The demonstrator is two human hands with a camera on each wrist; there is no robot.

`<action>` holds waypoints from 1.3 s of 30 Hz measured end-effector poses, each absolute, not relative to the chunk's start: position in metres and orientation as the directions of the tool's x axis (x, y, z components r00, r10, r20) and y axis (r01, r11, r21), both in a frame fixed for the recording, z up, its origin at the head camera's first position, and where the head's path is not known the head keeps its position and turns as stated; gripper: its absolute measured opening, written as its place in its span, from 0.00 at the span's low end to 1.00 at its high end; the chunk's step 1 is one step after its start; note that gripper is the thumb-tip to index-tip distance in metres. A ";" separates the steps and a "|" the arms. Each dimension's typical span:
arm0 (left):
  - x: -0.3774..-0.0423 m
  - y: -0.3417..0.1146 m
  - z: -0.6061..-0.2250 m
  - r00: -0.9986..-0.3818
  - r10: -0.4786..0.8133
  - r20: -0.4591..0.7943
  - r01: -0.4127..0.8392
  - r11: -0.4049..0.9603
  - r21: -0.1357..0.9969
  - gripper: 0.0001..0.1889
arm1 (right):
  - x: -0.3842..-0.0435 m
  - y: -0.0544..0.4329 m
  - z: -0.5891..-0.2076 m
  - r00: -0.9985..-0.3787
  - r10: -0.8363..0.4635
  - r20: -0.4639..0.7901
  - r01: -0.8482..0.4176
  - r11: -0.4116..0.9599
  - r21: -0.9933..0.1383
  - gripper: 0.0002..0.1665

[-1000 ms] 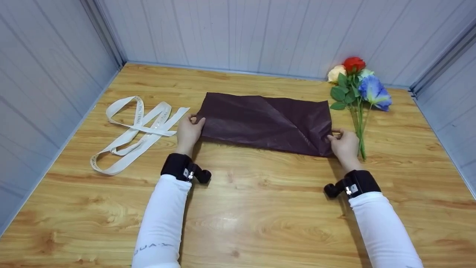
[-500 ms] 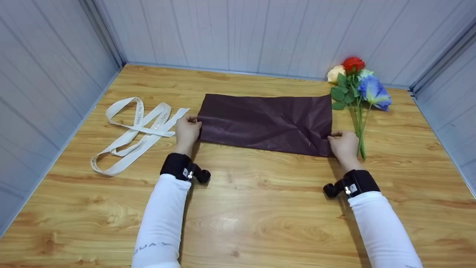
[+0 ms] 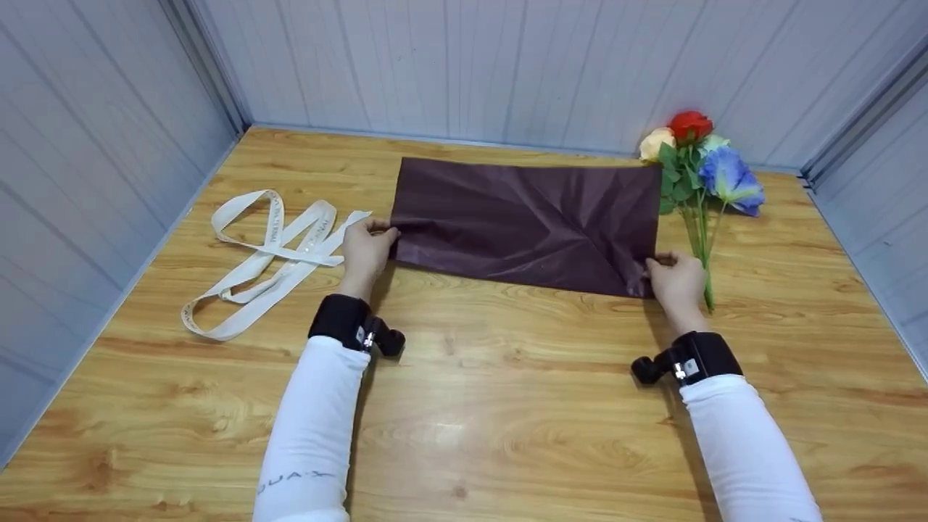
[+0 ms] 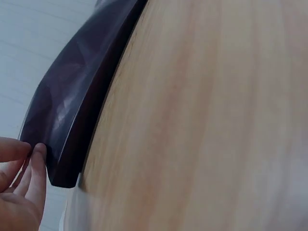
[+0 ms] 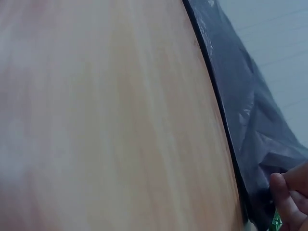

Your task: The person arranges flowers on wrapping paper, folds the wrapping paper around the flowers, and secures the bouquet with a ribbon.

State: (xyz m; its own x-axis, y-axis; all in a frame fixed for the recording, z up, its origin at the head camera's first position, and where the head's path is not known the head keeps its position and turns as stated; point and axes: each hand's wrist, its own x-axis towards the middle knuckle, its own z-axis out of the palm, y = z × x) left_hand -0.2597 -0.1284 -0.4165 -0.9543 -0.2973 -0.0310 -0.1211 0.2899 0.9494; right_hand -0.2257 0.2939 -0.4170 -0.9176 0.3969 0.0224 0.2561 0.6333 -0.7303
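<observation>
A dark maroon sheet of wrapping paper (image 3: 507, 225) spans the middle of the table, creased toward its right end. My left hand (image 3: 367, 250) pinches its left edge between thumb and fingers; the left wrist view shows the fingertips (image 4: 40, 150) meeting on the sheet (image 4: 72, 82). At the right edge, near the lower corner, my right hand (image 3: 676, 281) pinches the sheet too. In the right wrist view the thumb and finger of the right hand (image 5: 291, 192) press together on the wrinkled sheet (image 5: 240, 96).
Left of the sheet lies a looped white ribbon (image 3: 250, 268) with printed lettering, one end close to my left hand. Artificial flowers (image 3: 728, 177) in red, cream and blue lie at the back right, their green stems (image 3: 702, 254) beside my right hand. Pale panel walls (image 3: 478, 65) enclose the table.
The sheet's far edge has shifted toward the back wall and its upper right corner now overlaps the flower leaves. Both hands stay at the side edges, nearly in place.
</observation>
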 end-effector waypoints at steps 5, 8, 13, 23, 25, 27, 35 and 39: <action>-0.258 -0.129 -0.416 -0.955 -0.295 -0.027 -0.088 0.196 0.977 0.08 | -0.226 0.293 -0.419 -0.893 0.450 -0.021 0.226 0.408 -0.885 0.14; -0.257 -0.131 -0.416 -0.952 -0.306 -0.022 -0.080 0.180 0.980 0.07 | -0.225 0.293 -0.418 -0.883 0.466 -0.053 0.210 0.293 -0.933 0.10; -0.256 -0.135 -0.413 -0.954 -0.298 0.022 -0.051 0.237 0.970 0.08 | -0.223 0.296 -0.414 -0.885 0.460 -0.069 0.163 0.168 -0.972 0.03; -0.245 -0.147 -0.408 -0.978 -0.194 0.074 0.031 0.215 0.976 0.07 | -0.212 0.314 -0.410 -0.941 0.316 -0.122 0.090 -0.114 -0.989 0.09; -0.243 -0.150 -0.408 -0.982 -0.168 0.082 0.048 0.197 0.979 0.07 | -0.209 0.319 -0.410 -0.956 0.263 -0.128 0.068 -0.225 -0.972 0.13; -0.240 -0.153 -0.407 -0.987 -0.143 0.079 0.053 0.177 0.983 0.06 | -0.206 0.324 -0.411 -0.970 0.202 -0.136 0.060 -0.343 -0.937 0.16; -0.234 -0.163 -0.408 -0.994 -0.052 0.096 0.087 0.139 0.986 0.07 | -0.199 0.346 -0.420 -0.982 -0.128 -0.136 0.172 -0.338 -0.925 0.15; -0.232 -0.171 -0.409 -0.991 -0.029 0.127 0.119 0.203 0.972 0.08 | -0.196 0.356 -0.418 -0.956 -0.253 -0.150 0.181 -0.106 -0.978 0.17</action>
State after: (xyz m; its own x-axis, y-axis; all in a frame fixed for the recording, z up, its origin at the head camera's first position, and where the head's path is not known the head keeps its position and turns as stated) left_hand -0.2323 -0.1706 -0.4087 -0.9915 -0.0287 0.1271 0.1187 0.2033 0.9719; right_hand -0.1957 0.3555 -0.4180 -0.9558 -0.2531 -0.1499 0.1814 -0.1059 -0.9777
